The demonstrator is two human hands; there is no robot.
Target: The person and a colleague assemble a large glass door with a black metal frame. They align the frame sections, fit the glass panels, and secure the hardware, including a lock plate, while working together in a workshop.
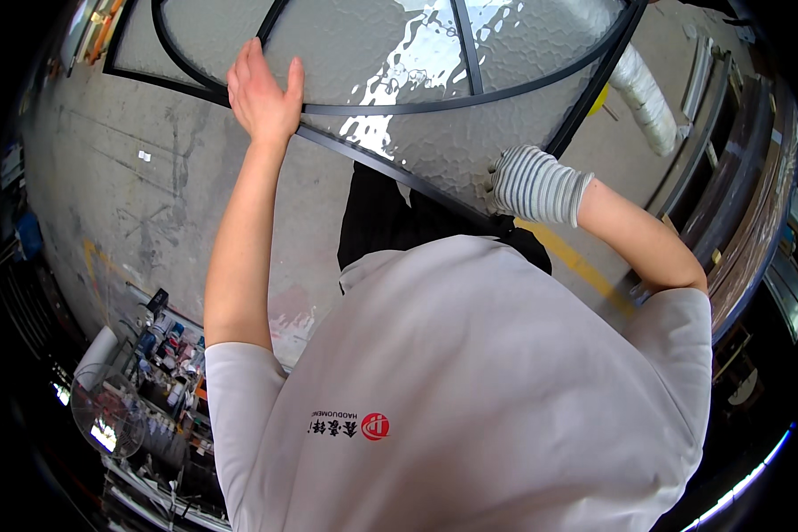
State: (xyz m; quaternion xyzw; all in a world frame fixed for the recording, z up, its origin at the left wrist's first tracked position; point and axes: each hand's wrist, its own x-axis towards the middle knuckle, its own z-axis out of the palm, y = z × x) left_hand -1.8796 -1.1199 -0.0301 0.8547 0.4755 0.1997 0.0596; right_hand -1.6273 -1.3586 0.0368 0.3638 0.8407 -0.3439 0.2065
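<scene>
A framed panel (355,71) of rippled, see-through glass with dark metal bars, some of them curved, spans the upper middle in front of me. My bare left hand (266,96) lies on its near frame edge, fingers stretched upward and thumb apart. At the panel's near right corner is my right hand (536,184), in a grey-and-white striped glove (550,186). Its fingers are curled in over the glass beside the frame. What they close on, if anything, is hidden. The panel's far edge runs out of view.
Along the right side lie long wrapped profiles (736,177) and a white wrapped roll (645,97). At lower left stand a fan (106,412) and a cluttered bench (173,359). The concrete floor (133,186) carries a yellow line (585,266).
</scene>
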